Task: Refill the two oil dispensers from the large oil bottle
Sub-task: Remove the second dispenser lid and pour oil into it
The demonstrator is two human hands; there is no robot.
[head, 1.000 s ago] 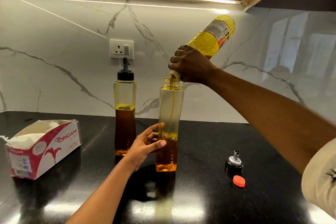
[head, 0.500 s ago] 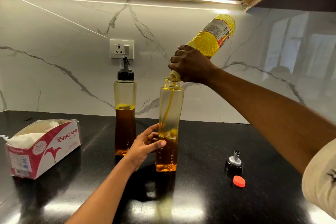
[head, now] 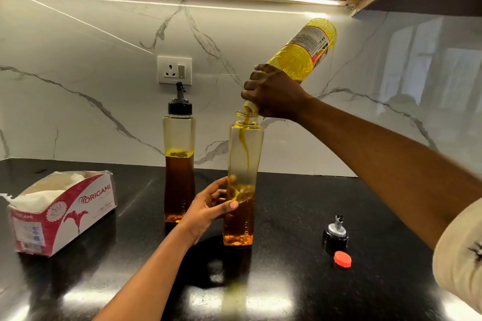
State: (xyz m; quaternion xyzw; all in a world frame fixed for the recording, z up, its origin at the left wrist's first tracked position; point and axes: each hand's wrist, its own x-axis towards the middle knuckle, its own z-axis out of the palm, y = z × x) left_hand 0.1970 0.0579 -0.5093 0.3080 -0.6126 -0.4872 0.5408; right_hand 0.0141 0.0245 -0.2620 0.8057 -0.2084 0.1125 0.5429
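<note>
My right hand (head: 273, 92) grips the neck of the large yellow oil bottle (head: 303, 53), tipped mouth-down over the uncapped dispenser (head: 243, 154). A stream of oil runs into it; oil fills roughly its lower third. My left hand (head: 208, 207) holds that dispenser low on its left side, thumb in front and fingers behind. The second dispenser (head: 179, 161) stands to the left with its black spout cap on, about half full.
A black spout cap (head: 336, 234) and a red bottle cap (head: 343, 259) lie on the black counter (head: 287, 281) to the right. A red-and-white tissue box (head: 62, 210) sits at the left. A wall socket (head: 174, 70) is behind the dispensers.
The oil level in the open dispenser has risen slightly. Both hands and the bottle have kept their places.
</note>
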